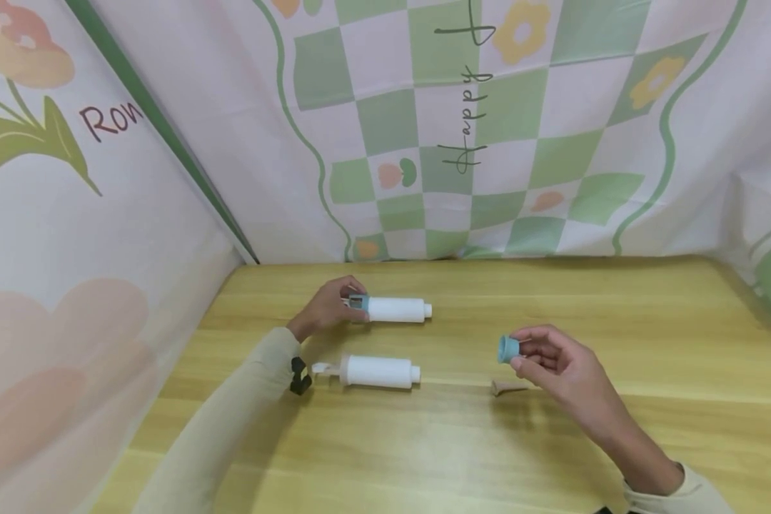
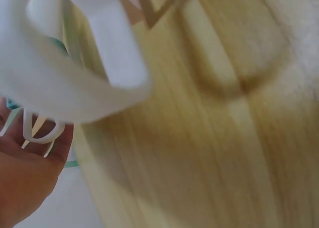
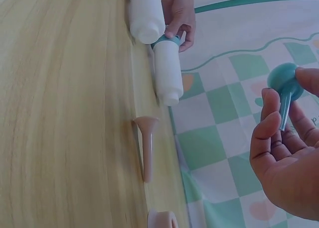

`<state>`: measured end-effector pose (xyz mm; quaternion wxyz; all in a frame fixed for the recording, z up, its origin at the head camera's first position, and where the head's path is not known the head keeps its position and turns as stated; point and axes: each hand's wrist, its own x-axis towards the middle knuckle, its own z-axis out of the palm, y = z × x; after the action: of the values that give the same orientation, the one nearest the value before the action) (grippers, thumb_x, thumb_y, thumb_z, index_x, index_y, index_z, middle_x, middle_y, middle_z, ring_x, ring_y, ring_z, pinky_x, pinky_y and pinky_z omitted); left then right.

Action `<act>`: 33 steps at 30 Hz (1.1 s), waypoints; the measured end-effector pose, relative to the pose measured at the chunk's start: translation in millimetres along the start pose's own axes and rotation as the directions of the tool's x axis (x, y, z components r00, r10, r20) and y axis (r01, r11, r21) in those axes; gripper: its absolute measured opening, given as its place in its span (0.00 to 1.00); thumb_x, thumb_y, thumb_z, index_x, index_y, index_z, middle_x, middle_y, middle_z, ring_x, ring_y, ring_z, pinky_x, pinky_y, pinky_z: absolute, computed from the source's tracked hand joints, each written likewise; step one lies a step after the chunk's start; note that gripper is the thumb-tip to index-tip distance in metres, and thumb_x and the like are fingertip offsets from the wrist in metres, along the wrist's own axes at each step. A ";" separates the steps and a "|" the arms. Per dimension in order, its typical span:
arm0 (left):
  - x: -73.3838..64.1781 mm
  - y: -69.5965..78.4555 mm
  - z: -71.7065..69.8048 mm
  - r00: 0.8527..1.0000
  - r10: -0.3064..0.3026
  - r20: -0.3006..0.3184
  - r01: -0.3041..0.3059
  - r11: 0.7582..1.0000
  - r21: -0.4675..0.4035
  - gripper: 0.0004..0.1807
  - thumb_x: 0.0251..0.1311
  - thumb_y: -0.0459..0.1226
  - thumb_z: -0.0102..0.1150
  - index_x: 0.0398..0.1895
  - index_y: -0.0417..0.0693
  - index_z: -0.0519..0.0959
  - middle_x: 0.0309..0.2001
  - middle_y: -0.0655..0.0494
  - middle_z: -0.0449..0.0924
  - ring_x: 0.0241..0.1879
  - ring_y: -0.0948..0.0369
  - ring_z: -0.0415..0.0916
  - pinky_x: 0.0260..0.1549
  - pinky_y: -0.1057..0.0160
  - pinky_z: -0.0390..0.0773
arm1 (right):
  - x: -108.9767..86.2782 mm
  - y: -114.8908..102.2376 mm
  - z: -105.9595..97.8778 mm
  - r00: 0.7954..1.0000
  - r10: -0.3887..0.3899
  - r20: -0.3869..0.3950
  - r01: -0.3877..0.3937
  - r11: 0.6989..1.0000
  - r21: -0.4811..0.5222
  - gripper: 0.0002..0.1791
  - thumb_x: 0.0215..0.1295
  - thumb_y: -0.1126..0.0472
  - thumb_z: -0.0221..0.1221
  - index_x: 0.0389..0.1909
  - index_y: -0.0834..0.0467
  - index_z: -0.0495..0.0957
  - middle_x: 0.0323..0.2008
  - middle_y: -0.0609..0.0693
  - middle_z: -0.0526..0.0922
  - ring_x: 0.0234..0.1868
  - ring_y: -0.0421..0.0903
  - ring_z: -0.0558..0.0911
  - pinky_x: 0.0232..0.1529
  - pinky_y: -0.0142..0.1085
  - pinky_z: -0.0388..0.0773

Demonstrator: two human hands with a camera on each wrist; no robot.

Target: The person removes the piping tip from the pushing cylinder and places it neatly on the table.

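My left hand (image 1: 326,308) grips the teal collar (image 1: 358,302) of the farther white cylinder (image 1: 395,310), which lies on its side with its short spout facing right. In my right hand (image 1: 568,368) a teal funnel-shaped nozzle (image 1: 507,349) is held up by the fingertips, above the table. The right wrist view shows its round cup and its thin tube (image 3: 285,111), with the thumb against the cup. A second white cylinder (image 1: 379,372) with a beige collar (image 1: 344,370) lies parallel, nearer me. Below the right hand, a brown funnel-shaped nozzle (image 1: 509,387) lies on the wood.
The wooden table (image 1: 462,450) ends at a hanging checkered cloth (image 1: 450,214) behind, with another printed cloth (image 1: 58,250) at the left. A large white loop (image 2: 122,49) blurs across the left wrist view. A pinkish ring-shaped piece (image 3: 162,219) shows low in the right wrist view.
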<state>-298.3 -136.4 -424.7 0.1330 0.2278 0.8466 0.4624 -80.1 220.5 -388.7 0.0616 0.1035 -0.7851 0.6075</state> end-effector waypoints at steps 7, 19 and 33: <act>1.4 0.3 3.2 1.000 -0.001 0.001 0.001 1.000 0.026 0.23 0.50 0.30 0.76 0.49 0.43 0.77 0.54 0.47 0.80 0.56 0.49 0.75 0.46 0.58 0.78 | -0.8 2.0 -0.2 1.000 -0.030 0.000 0.030 0.999 -0.027 0.16 0.70 0.69 0.59 0.56 0.68 0.72 0.44 0.56 0.83 0.41 0.45 0.84 0.40 0.36 0.84; -6.7 9.4 2.6 1.000 0.014 0.027 -0.014 1.000 -0.022 0.26 0.51 0.26 0.73 0.53 0.36 0.74 0.57 0.38 0.76 0.51 0.43 0.74 0.43 0.59 0.77 | -0.7 1.9 1.4 1.000 -0.025 0.005 0.025 0.999 -0.024 0.16 0.70 0.69 0.60 0.56 0.68 0.72 0.44 0.56 0.83 0.41 0.47 0.84 0.40 0.36 0.84; -14.8 16.8 -6.8 1.000 0.004 0.006 -0.005 0.997 0.074 0.35 0.53 0.34 0.75 0.64 0.40 0.70 0.66 0.44 0.69 0.68 0.41 0.60 0.66 0.40 0.61 | -4.0 -1.7 2.8 1.000 -0.012 0.012 0.012 1.000 0.008 0.17 0.70 0.69 0.59 0.57 0.68 0.72 0.45 0.58 0.82 0.42 0.47 0.84 0.40 0.36 0.84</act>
<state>-284.1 -141.0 -406.7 0.1260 0.2359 0.8622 0.4302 -75.7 217.8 -388.7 0.0599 0.1123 -0.7824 0.6097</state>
